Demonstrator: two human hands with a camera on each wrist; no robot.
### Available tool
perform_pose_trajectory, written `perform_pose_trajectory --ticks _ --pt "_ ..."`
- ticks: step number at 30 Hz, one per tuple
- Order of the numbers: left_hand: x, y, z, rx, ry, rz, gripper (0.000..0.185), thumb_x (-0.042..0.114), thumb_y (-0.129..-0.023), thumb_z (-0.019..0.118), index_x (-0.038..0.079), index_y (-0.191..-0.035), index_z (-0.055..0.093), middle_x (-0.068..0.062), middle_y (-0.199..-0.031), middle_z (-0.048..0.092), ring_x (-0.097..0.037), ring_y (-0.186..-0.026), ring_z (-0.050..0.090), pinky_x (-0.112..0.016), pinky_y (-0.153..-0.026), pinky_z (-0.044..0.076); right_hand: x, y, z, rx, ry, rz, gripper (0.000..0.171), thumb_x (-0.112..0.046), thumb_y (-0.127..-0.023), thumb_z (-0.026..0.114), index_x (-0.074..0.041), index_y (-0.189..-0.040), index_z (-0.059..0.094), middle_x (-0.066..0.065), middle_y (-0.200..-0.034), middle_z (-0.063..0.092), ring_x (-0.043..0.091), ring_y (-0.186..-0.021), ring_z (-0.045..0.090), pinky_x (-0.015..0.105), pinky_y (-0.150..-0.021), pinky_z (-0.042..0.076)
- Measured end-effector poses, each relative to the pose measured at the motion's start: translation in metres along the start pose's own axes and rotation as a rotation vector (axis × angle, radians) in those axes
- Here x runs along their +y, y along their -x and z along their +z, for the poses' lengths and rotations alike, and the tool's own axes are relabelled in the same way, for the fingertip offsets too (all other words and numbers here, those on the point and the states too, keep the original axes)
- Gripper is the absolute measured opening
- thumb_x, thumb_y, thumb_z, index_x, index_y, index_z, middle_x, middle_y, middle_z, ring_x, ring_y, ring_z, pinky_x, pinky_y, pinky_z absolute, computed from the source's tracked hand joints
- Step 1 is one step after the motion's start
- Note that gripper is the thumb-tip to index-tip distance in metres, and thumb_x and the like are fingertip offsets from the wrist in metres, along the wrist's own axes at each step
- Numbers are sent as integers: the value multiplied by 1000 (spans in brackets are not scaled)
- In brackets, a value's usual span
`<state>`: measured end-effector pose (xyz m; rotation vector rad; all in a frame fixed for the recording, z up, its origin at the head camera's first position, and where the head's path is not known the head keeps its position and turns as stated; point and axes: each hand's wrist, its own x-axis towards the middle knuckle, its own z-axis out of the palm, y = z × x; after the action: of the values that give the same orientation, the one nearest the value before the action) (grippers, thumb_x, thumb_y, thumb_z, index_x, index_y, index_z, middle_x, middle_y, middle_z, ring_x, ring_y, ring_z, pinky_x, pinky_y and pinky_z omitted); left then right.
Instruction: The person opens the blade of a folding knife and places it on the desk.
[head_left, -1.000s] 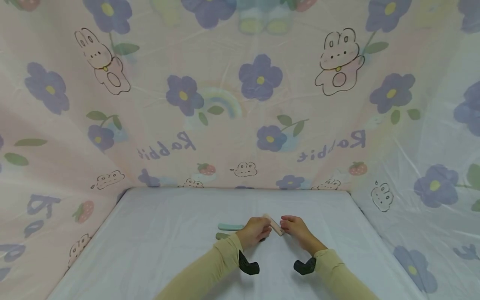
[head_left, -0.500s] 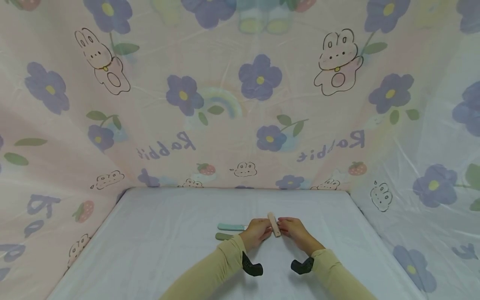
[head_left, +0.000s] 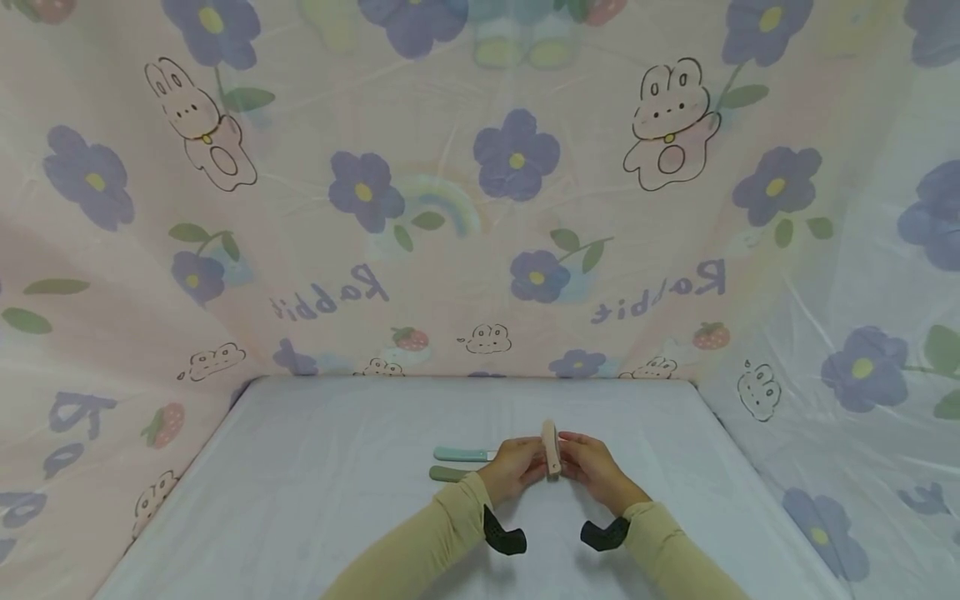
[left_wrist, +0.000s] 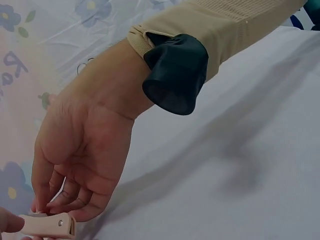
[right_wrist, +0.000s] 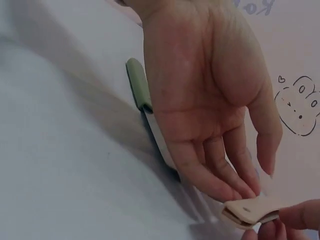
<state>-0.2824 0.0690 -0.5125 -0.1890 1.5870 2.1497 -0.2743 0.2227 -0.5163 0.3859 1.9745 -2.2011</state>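
A folding knife (head_left: 552, 450) with a pale beige handle is held upright between both hands, above the white surface. My left hand (head_left: 513, 467) grips it from the left. From the right, my right hand (head_left: 595, 468) holds it with curled fingers. In the left wrist view, a rivet shows near one end of the folding knife (left_wrist: 52, 226). A strip of metal shows along the handle of the folding knife (right_wrist: 252, 211) in the right wrist view, near the left thumb (right_wrist: 300, 214). Fingertips behind the handle are partly hidden.
Left of the hands lie a blue-handled knife (head_left: 461, 454) and a green-handled knife (head_left: 447, 473), partly covered by the left hand and sleeve. The green knife's blade (right_wrist: 159, 137) is out. Printed fabric walls (head_left: 442, 275) surround the white surface (head_left: 337, 500).
The folding knife has turned from a slant to nearly upright and shifted slightly right. My right hand, earlier beside it, has closed in on it; my left hand has moved slightly right.
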Motion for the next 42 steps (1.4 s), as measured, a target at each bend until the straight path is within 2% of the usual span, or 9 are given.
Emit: perform_pose_trajectory --ticks 6,14,22,26,33,42 --pt "1 4 -1 -15 42 31 36 12 -92 57 -7 -122 52 -14 -107 61 -20 -90 60 -33 -82 52 -3 11 4 -2 -51 -49 36 -12 -91 58 9 -120 50 14 -104 59 18 -86 57 27 -72 52" --pt "-3 13 -7 -31 65 54 38 14 -92 59 -7 -122 52 -11 -101 62 -18 -85 60 -29 -75 53 -1 15 16 11 -30 -34 32 -9 -92 56 10 -117 53 11 -98 62 19 -84 58 30 -74 51" --pt "-7 24 -23 -79 59 64 44 20 -91 61 -7 -124 50 -11 -107 61 -17 -91 59 -31 -82 51 0 30 22 -50 1 -5 36 -15 -92 58 8 -118 52 13 -105 61 21 -90 58 34 -81 52" --pt "-8 34 -29 -107 68 71 44 20 -91 61 -5 -125 50 -11 -108 60 -18 -92 58 -30 -83 51 1 38 24 -107 -7 5 39 -18 -91 60 9 -119 50 11 -104 61 19 -90 57 33 -81 51" --pt "-15 56 -45 -128 92 58 42 19 -90 62 -5 -123 51 -12 -108 60 -18 -93 58 -32 -83 51 13 46 27 -289 2 -7 43 -25 -91 61 10 -114 52 7 -98 62 15 -88 58 29 -80 51" --pt "-23 75 -61 -180 38 67 43 18 -90 62 -8 -123 51 -14 -109 61 -18 -93 60 -33 -84 51 32 55 35 -422 -12 17 37 -25 -94 57 8 -111 56 8 -99 65 15 -91 61 30 -81 52"
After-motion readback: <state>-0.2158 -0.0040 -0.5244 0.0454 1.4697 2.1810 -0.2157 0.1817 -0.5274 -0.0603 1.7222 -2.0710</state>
